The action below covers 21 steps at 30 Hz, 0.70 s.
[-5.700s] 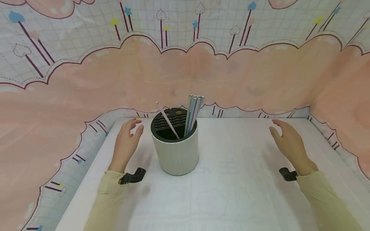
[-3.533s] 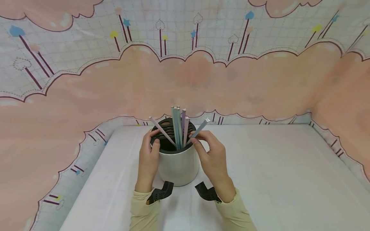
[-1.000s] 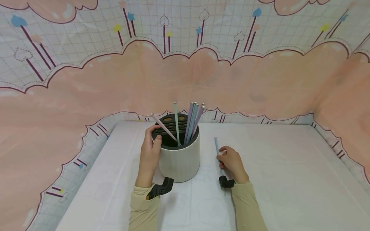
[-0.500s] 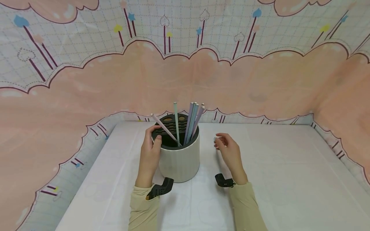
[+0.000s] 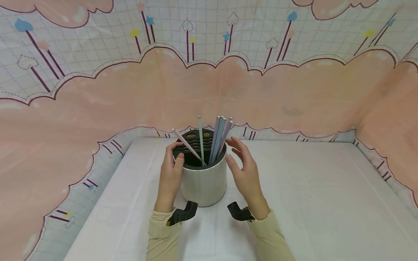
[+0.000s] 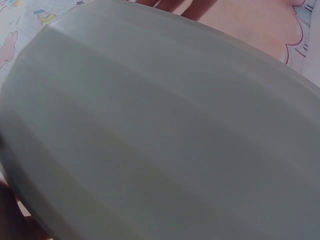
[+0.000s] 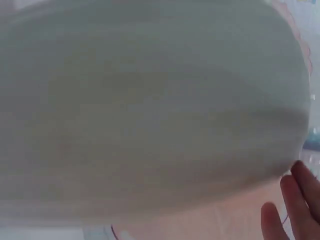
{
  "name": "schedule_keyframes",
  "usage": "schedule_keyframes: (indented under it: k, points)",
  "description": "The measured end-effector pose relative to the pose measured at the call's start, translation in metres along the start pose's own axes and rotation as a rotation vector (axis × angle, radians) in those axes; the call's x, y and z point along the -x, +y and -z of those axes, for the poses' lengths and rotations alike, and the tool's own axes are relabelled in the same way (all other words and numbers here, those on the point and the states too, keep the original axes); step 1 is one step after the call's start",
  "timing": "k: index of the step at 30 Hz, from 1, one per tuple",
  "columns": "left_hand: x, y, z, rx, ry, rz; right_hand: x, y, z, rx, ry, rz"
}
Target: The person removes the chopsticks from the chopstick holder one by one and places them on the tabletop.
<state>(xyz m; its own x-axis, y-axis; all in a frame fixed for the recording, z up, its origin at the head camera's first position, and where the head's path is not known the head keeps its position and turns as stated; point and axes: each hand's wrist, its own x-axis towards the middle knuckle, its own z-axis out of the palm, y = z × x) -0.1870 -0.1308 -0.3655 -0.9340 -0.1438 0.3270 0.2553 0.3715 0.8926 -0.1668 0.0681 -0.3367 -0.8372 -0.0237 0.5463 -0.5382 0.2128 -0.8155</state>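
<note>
A white ribbed pen holder (image 5: 204, 186) with a black slotted top stands upright on the table. My left hand (image 5: 168, 175) grips its left rim, fingers outside and thumb near the front; part of it shows at the lower left in the left wrist view. My right hand (image 5: 245, 172) is at the right rim with fingers spread and loosely bent, nothing seen in it; whether it touches the rim is unclear. Its fingertips (image 7: 295, 197) show in the right wrist view beside the holder wall. Several slim pencils lean inside: a pink one (image 5: 186, 144), a green one (image 5: 200, 139) and a blue-purple bunch (image 5: 217, 141).
The holder stands on a white tabletop (image 5: 310, 192), left of its middle. A printed peach and white cloth (image 5: 261, 98) rises behind the table and along its sides. A black wrist camera (image 5: 240, 211) sits on the right wrist, with another on the left.
My right hand brought a light blue pencil away from the holder to the table, then returned to the right rim. That pencil is no longer visible. My left hand has kept its grip.
</note>
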Motion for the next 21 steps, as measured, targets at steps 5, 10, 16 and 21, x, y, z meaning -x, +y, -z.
schedule_keyframes:
  k: [5,10,16,21]
  points:
    - [0.000,0.001,0.000,-0.002,0.002,-0.001,0.003,0.014,-0.014,0.029,-0.057,-0.032]
    - [0.001,0.001,0.001,0.000,0.000,-0.003,0.006,0.020,-0.021,0.068,-0.069,-0.062]
    - [0.001,-0.001,0.002,0.005,-0.004,-0.006,0.007,0.019,-0.025,0.156,-0.001,-0.027]
    - [0.000,-0.002,0.002,-0.024,0.009,0.004,0.006,0.021,-0.025,0.201,0.062,0.055]
